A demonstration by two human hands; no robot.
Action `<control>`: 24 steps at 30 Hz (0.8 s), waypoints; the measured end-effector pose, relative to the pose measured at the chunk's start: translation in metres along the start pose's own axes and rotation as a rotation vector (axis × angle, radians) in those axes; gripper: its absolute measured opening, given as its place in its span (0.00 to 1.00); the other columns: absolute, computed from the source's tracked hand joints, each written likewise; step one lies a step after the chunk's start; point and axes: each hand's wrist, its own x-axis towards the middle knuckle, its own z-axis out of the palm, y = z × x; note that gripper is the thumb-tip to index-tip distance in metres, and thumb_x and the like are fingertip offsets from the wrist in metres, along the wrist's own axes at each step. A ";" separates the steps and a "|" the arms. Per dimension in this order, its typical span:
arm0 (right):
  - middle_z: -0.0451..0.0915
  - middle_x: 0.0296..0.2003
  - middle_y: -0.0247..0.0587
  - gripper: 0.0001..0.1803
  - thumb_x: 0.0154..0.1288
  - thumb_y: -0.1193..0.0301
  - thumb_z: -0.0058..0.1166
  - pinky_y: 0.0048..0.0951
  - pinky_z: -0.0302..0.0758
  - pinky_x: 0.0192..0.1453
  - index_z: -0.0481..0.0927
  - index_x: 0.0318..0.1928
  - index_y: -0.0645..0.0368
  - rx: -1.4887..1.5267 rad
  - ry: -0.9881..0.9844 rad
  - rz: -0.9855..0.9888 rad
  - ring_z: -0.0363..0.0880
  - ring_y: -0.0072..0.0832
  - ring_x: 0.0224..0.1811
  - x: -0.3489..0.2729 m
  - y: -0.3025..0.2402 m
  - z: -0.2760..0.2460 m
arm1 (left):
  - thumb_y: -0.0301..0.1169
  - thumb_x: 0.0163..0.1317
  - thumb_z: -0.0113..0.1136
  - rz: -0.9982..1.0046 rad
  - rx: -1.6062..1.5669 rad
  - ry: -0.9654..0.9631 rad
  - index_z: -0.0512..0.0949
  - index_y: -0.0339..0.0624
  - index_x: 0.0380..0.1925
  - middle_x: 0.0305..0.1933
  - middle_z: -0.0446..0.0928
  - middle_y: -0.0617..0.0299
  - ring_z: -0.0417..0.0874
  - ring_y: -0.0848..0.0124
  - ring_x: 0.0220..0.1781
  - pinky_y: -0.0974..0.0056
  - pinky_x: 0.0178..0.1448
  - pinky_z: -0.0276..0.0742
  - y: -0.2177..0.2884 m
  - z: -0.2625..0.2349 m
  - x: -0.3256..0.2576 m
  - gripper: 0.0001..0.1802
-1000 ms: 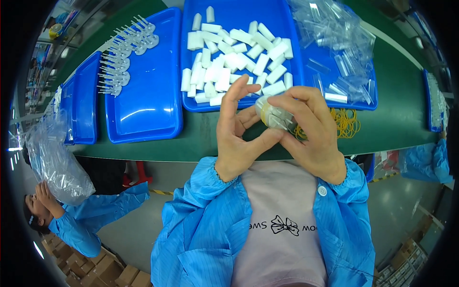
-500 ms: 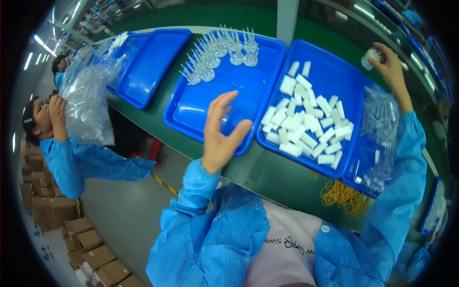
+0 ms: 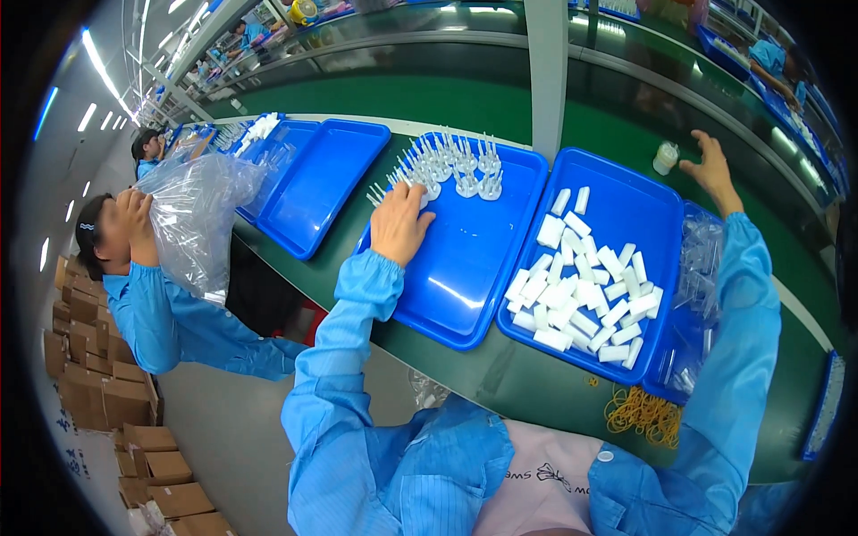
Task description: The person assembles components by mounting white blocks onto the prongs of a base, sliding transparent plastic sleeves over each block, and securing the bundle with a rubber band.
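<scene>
My left hand (image 3: 400, 223) is over the left part of the middle blue tray (image 3: 447, 304), its fingers bent toward the nearest clear plastic pieces with upright stems (image 3: 438, 163). Its thumb stands apart from the fingers, and I see nothing held between them. On the green conveyor belt (image 3: 617, 125), a small clear container with whitish contents (image 3: 666, 158) stands upright. Just right of it, apart from it, my right hand (image 3: 712, 170) is raised with its fingers spread and nothing in it.
Many white blocks (image 3: 581, 304) lie in the blue tray (image 3: 572, 159) to the right. Yellow rubber bands (image 3: 643, 416) lie near the table edge. Clear plastic bags (image 3: 699, 268) cover another tray. At the left, a co-worker (image 3: 161, 308) holds a large clear bag (image 3: 198, 219).
My right hand has let go of the small container, which now stands on the belt. My left hand has moved left and away from me to the stemmed pieces. The view has shifted.
</scene>
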 end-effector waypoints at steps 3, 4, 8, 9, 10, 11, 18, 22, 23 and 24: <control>0.72 0.46 0.44 0.31 0.46 0.74 0.63 0.33 0.72 0.50 0.70 0.55 0.54 0.071 -0.005 -0.135 0.73 0.37 0.49 -0.020 -0.009 -0.044 | 0.32 0.50 0.64 0.043 0.120 0.009 0.75 0.46 0.37 0.36 0.72 0.56 0.78 0.57 0.37 0.57 0.39 0.74 -0.006 0.002 0.009 0.13; 0.72 0.46 0.41 0.29 0.47 0.75 0.61 0.30 0.71 0.48 0.71 0.54 0.55 0.119 -0.003 -0.207 0.72 0.32 0.45 -0.028 -0.017 -0.054 | 0.31 0.51 0.63 0.051 0.125 0.018 0.76 0.46 0.38 0.36 0.73 0.55 0.78 0.57 0.37 0.57 0.39 0.74 -0.008 -0.001 0.006 0.13; 0.73 0.50 0.38 0.25 0.53 0.74 0.57 0.28 0.69 0.54 0.71 0.55 0.55 0.197 -0.088 -0.274 0.72 0.30 0.50 -0.077 -0.068 -0.097 | 0.30 0.54 0.61 0.085 0.103 0.132 0.77 0.48 0.43 0.39 0.75 0.55 0.79 0.56 0.34 0.58 0.38 0.76 -0.005 -0.013 -0.004 0.15; 0.73 0.49 0.39 0.22 0.56 0.71 0.57 0.28 0.70 0.54 0.73 0.53 0.56 0.254 -0.047 -0.385 0.73 0.30 0.50 -0.088 -0.060 -0.096 | 0.28 0.54 0.62 0.063 -0.060 0.184 0.76 0.46 0.47 0.39 0.76 0.55 0.79 0.61 0.32 0.62 0.38 0.76 0.004 -0.018 -0.007 0.18; 0.75 0.46 0.38 0.16 0.59 0.68 0.56 0.28 0.71 0.51 0.76 0.48 0.57 0.201 -0.045 -0.420 0.74 0.30 0.48 -0.099 -0.074 -0.100 | 0.26 0.54 0.64 0.021 -0.175 0.201 0.75 0.43 0.49 0.40 0.76 0.56 0.78 0.67 0.32 0.67 0.38 0.76 0.009 -0.028 -0.014 0.21; 0.77 0.40 0.38 0.11 0.60 0.65 0.56 0.29 0.73 0.45 0.79 0.40 0.58 0.188 -0.104 -0.434 0.75 0.31 0.42 -0.108 -0.077 -0.106 | 0.27 0.54 0.64 -0.057 -0.314 0.185 0.76 0.43 0.49 0.41 0.77 0.58 0.78 0.71 0.35 0.69 0.40 0.76 0.018 -0.034 -0.017 0.20; 0.78 0.34 0.41 0.10 0.59 0.65 0.55 0.34 0.73 0.41 0.81 0.31 0.59 0.153 -0.213 -0.390 0.77 0.36 0.39 -0.179 -0.106 -0.077 | 0.21 0.55 0.63 -0.149 -0.904 0.078 0.77 0.35 0.37 0.38 0.76 0.62 0.80 0.74 0.38 0.73 0.43 0.76 0.079 -0.059 -0.064 0.09; 0.75 0.37 0.41 0.14 0.51 0.65 0.61 0.36 0.69 0.50 0.81 0.37 0.59 -0.176 -0.273 -0.336 0.72 0.38 0.46 -0.208 -0.121 -0.065 | 0.19 0.55 0.62 -0.137 -1.022 0.009 0.76 0.35 0.37 0.39 0.75 0.62 0.79 0.74 0.39 0.73 0.44 0.74 0.111 -0.061 -0.085 0.09; 0.74 0.37 0.41 0.17 0.48 0.64 0.63 0.37 0.68 0.51 0.82 0.38 0.59 -0.316 -0.309 -0.279 0.71 0.37 0.47 -0.210 -0.123 -0.063 | 0.19 0.56 0.61 -0.111 -1.072 -0.013 0.76 0.34 0.37 0.40 0.75 0.61 0.79 0.75 0.39 0.73 0.45 0.73 0.117 -0.061 -0.090 0.09; 0.73 0.37 0.41 0.21 0.44 0.61 0.66 0.37 0.67 0.49 0.82 0.39 0.59 -0.350 -0.329 -0.266 0.71 0.37 0.47 -0.211 -0.123 -0.058 | 0.18 0.54 0.61 -0.109 -1.109 -0.019 0.76 0.34 0.37 0.41 0.73 0.62 0.79 0.75 0.40 0.73 0.44 0.73 0.122 -0.061 -0.094 0.09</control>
